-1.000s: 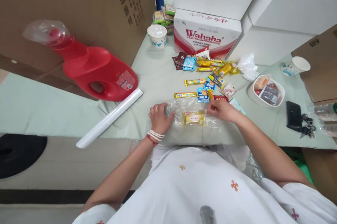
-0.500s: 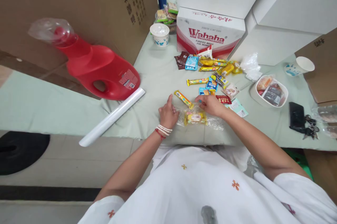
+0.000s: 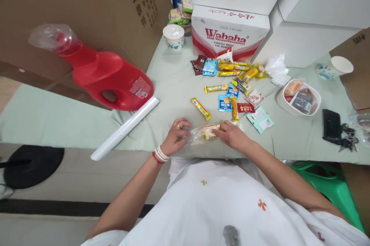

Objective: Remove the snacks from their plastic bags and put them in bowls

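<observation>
Green-clothed table, cartons behind. Brown carton: sideways Chinese characters. White carton reads "Wahaha", "purified water for"; last word unclear. Red jug: barcode label, text too small. Left hand: fingers half-curled at film's left end; pinch or not, can't tell. Right hand: fingertips on packet's right part, closure unclear. Yellow packet lies in clear film at near table edge, between hands; writing unreadable. Probably light, slick, maybe crushable; take gently by wrapper ends.
</observation>
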A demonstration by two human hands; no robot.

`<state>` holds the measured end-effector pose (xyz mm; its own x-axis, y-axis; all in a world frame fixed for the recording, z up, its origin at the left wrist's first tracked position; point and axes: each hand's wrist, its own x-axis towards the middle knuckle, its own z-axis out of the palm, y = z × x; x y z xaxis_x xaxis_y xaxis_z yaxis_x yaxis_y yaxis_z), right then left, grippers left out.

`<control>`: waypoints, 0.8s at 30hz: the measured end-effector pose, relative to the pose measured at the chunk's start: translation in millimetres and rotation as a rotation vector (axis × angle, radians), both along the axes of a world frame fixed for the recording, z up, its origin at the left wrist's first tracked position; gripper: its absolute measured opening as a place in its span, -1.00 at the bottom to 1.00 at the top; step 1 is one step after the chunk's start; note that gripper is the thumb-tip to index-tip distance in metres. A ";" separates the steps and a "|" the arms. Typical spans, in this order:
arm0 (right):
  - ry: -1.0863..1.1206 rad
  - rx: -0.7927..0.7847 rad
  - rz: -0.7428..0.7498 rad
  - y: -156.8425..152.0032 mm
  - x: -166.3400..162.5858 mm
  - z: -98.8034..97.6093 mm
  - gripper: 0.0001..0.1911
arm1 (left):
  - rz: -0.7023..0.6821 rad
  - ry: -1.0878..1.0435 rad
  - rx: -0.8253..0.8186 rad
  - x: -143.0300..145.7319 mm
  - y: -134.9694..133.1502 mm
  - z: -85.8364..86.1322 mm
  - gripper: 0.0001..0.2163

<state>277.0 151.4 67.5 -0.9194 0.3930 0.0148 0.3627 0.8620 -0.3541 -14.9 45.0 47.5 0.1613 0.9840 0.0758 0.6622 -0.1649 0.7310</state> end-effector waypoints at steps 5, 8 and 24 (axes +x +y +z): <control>0.157 -0.103 0.016 -6.7 7.9 -3.8 -0.61 | 0.265 0.237 -0.067 30.7 -17.5 1.3 -0.70; 0.193 -0.098 -0.001 -9.8 16.3 -14.6 -0.58 | 0.401 0.268 -0.092 44.0 -23.2 6.5 -0.87; 0.300 -0.138 -0.418 -18.1 28.6 -21.2 -0.62 | 0.219 0.344 -0.181 115.3 29.3 28.0 -0.74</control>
<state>305.5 133.4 46.3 -0.6475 0.7415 0.1758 0.5302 0.6040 -0.5950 100.4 74.3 75.6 -0.0668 0.9903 -0.1221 0.8772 0.1166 0.4658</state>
